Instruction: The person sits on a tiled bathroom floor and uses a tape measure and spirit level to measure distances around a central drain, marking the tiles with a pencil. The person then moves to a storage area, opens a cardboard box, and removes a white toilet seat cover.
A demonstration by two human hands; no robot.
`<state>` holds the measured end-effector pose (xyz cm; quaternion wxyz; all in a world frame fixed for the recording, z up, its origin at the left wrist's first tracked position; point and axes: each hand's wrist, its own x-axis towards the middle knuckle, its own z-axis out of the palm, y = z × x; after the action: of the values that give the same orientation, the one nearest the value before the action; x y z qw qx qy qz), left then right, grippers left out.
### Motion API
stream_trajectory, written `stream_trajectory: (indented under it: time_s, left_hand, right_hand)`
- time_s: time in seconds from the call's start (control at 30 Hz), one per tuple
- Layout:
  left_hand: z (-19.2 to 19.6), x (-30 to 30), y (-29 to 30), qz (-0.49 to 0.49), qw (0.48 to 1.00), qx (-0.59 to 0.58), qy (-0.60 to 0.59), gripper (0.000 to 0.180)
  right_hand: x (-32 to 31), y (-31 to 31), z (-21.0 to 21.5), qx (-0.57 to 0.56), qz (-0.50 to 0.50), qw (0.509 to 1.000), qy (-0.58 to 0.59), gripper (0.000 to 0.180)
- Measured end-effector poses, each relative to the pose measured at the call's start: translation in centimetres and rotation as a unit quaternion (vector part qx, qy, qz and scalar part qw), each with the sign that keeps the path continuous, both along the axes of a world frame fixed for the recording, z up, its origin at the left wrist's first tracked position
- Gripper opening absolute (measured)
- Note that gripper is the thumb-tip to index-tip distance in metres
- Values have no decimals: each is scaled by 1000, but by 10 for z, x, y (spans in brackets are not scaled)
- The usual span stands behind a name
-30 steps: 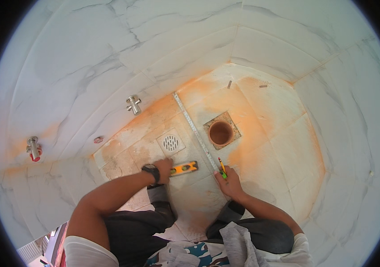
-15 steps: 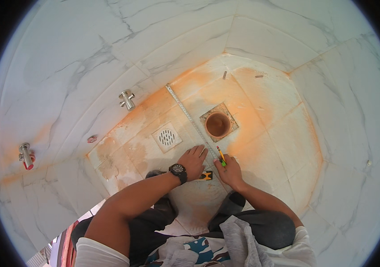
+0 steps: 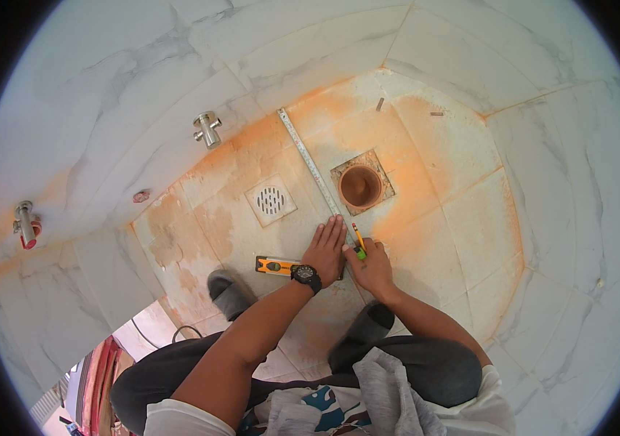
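A long metal ruler (image 3: 308, 160) lies across the floor tiles from the left wall toward me, passing between a slotted drain grate (image 3: 271, 200) and a round pipe opening (image 3: 361, 187). Flat on its near end rests my left hand (image 3: 324, 247), fingers stretched out. Under that wrist sticks out an orange spirit level (image 3: 275, 266); whether it joins the ruler is hidden. My right hand (image 3: 372, 267), beside the ruler, is closed around a yellow pencil (image 3: 358, 235) with a red end. A small bright green piece (image 3: 360, 252) shows at the same fingers, its kind unclear.
Marbled wall tiles enclose the orange-stained floor. Two metal valves, one nearer (image 3: 26, 225) and one farther (image 3: 208, 131), jut from the left wall. Two small grey strips (image 3: 380, 104) lie at the back. My feet in dark slippers (image 3: 230, 294) flank the work.
My left hand has shifted slightly right and forward along the ruler. More of the orange level now shows left of my wrist. My left foot is farther left; the whole view has shifted a little.
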<state>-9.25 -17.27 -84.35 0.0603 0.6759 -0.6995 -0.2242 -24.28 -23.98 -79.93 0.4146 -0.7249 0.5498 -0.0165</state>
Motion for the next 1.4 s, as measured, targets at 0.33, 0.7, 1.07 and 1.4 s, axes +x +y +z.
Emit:
stream_trajectory:
  time_s: [0.33,0.7,1.07,1.4]
  left_hand:
    - [18,-1,-9,-10,996,91,-16,78]
    - [36,-1,-17,-29,984,173,-34,94]
    - [-4,4,-11,-116,971,203,-53,93]
    - [13,9,-14,-140,959,239,-59,95]
  right_hand:
    - [-13,-78,90,37,88,995,-23,61]
    - [99,-93,40,117,-352,879,-300,32]
    - [120,9,-16,-62,-385,894,-221,21]
    - [122,6,-22,-59,-378,897,-223,21]
